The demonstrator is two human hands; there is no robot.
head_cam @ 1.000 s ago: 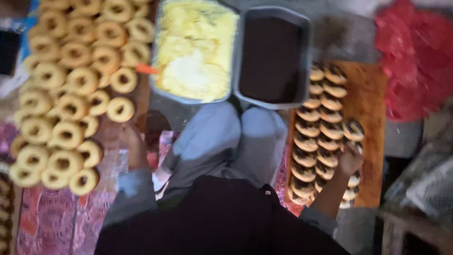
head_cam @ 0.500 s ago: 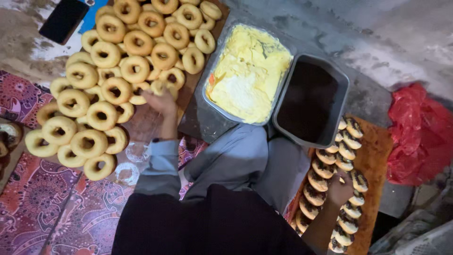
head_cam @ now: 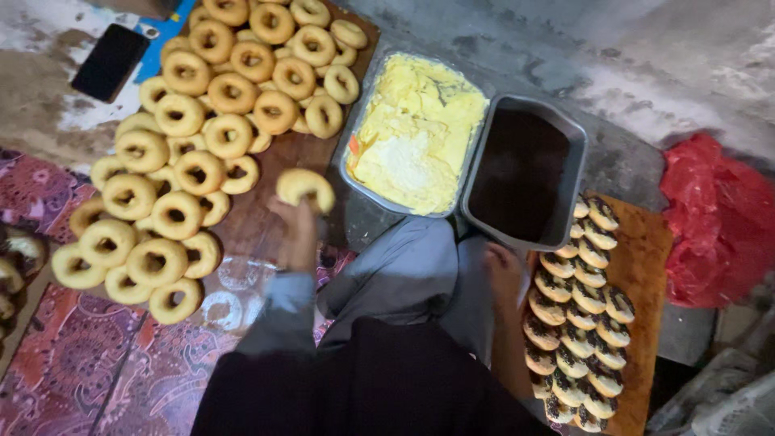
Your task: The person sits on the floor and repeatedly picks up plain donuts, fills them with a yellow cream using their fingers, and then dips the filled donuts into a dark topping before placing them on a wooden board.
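Seen from above, a seated person's dark garment fills the bottom edge of the view and hides both forearms below the sleeves. The right hand [head_cam: 504, 274] rests low beside the near corner of the dark tray [head_cam: 525, 173], at the inner edge of the wooden board [head_cam: 642, 266] that carries the rows of topped doughnuts [head_cam: 577, 323]; whether its fingers are open or curled cannot be made out (the hand is dim and partly behind the knee). The left hand [head_cam: 295, 226] is raised, arm stretched forward from a grey sleeve, fingers closed on a plain ring doughnut [head_cam: 305, 187]. The doughnut is held up over the near right edge of the brown board [head_cam: 266, 218], tilted, its hole facing the camera and its long axis running left to right. Farther off, plain doughnuts [head_cam: 194, 137] crowd that board, its far edge cut off. The tray of yellow cream [head_cam: 416, 133] lies just right of it, and a black phone [head_cam: 109, 62] lies at the far left.
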